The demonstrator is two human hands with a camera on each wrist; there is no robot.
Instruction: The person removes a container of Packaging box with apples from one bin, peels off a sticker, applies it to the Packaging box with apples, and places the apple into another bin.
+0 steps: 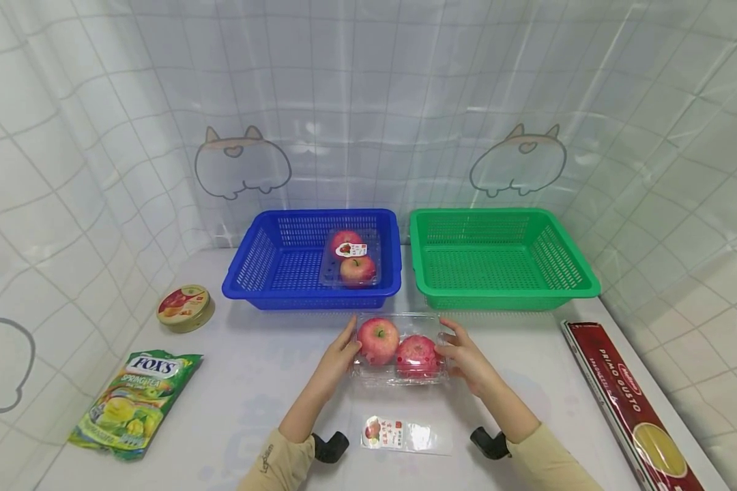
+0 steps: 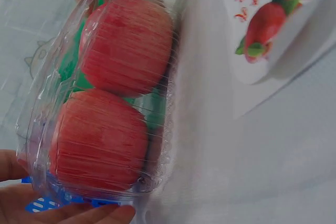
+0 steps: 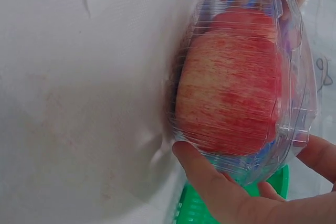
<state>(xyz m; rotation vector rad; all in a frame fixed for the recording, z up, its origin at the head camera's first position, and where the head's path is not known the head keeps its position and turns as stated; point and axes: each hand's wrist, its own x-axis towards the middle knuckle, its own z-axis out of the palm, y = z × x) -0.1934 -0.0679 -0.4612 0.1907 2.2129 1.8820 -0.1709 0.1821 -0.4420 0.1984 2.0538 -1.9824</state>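
Note:
A clear plastic clamshell box (image 1: pixel 381 376) with two red apples inside sits at the middle of the table, in front of the two baskets. My left hand (image 1: pixel 340 354) grips its left end, thumb and fingers to either side of the corner. At the opposite end my right hand (image 1: pixel 467 356) holds the box the same way. Through the plastic in the left wrist view both apples (image 2: pixel 128 45) show; the lid looks closed. Nearer to me, between my wrists, lies a label sheet (image 1: pixel 383 434) with a printed fruit picture and red characters.
Behind the box stand a blue basket (image 1: pixel 312 303), holding another labelled clamshell of apples (image 1: pixel 357 269), and a green basket (image 1: pixel 508 300). To the left lie a round tin (image 1: pixel 185 308) and a Fox's candy bag (image 1: pixel 136 402). A red spaghetti box (image 1: pixel 629 402) lies along the right.

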